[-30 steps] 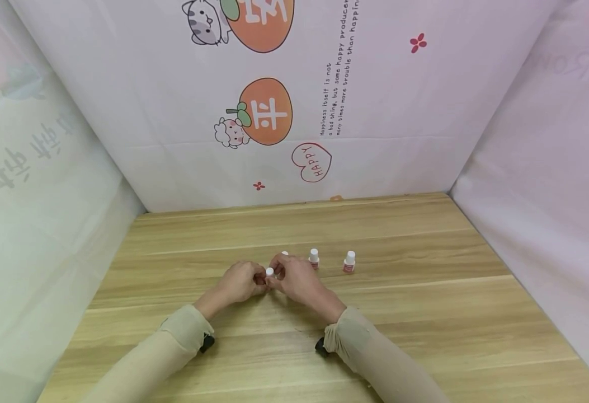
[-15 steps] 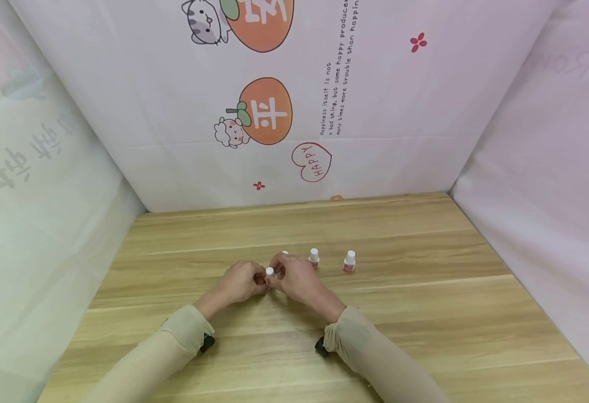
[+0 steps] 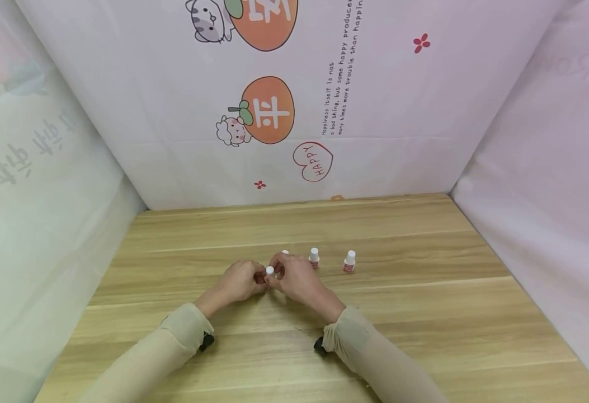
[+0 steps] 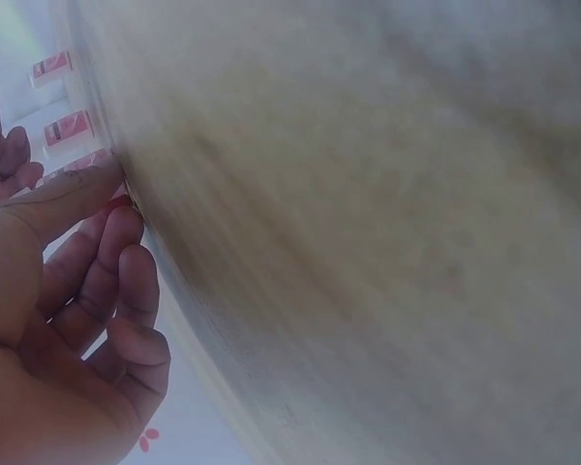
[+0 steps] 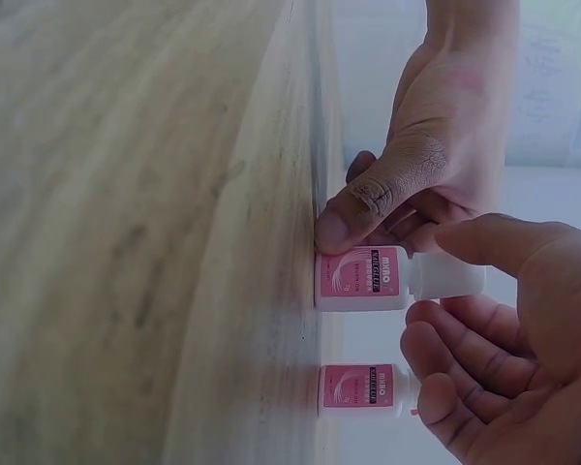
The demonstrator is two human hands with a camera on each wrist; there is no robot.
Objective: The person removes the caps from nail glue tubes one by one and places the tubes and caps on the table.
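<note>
Bottle [image 5: 361,277] stands upright on the table [image 3: 375,324] between both hands. Left hand [image 3: 239,280], at its nine o'clock, pinches the body low down, thumb over the pink label. Right hand [image 3: 300,278], at three, pinches the white cap [image 5: 453,275] between thumb and fingers. Second bottle [image 3: 314,258] sits between two and three, third bottle [image 3: 349,261] farther out at three; the fourth bottle [image 3: 284,252] peeks from behind the right hand toward one.

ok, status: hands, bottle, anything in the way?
Left hand grips bottle low down. Right hand pinches its cap. Bottle upright, cap on. Another bottle close by, nothing seen blocking.
</note>
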